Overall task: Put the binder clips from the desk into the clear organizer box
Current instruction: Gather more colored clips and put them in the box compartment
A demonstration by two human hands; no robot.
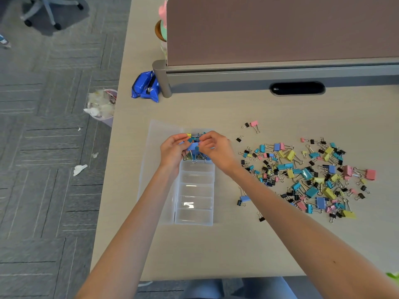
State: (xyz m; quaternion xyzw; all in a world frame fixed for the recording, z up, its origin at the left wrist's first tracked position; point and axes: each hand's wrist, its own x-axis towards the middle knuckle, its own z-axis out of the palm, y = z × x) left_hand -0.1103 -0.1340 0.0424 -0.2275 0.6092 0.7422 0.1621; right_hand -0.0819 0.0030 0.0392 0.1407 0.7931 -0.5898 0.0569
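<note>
**Both hands held over the far compartment of the organizer box**

A clear plastic organizer box [195,190] with a row of compartments is set on the pale wood-grain worktop [194,251], its transparent lid [155,147] folded open to the left. The farthest compartment is filled with coloured binder clips; the nearer compartments are seen empty.

The left hand [172,151] and the right hand [216,148] are held together above that filled compartment. A blue binder clip [192,146] is gripped between the two hands, and a small yellow clip [188,134] is pinched at the fingertips of the left hand. The fingers of both hands are curled closed around clips; exactly how many clips are held cannot be told.

A large loose pile of binder clips [308,175] in blue, teal, yellow, pink and black is spread on the worktop well to the right of the box. A few stray clips are scattered between the pile and the box, among them a pink clip [254,124] beyond the right hand.

A crumpled blue plastic packet [145,86] is seen at the far left of the worktop, beside the grey base of a brown partition screen [280,29]. A bin of white waste [102,105] is placed on the grey carpet just beside the worktop's edge.
</note>
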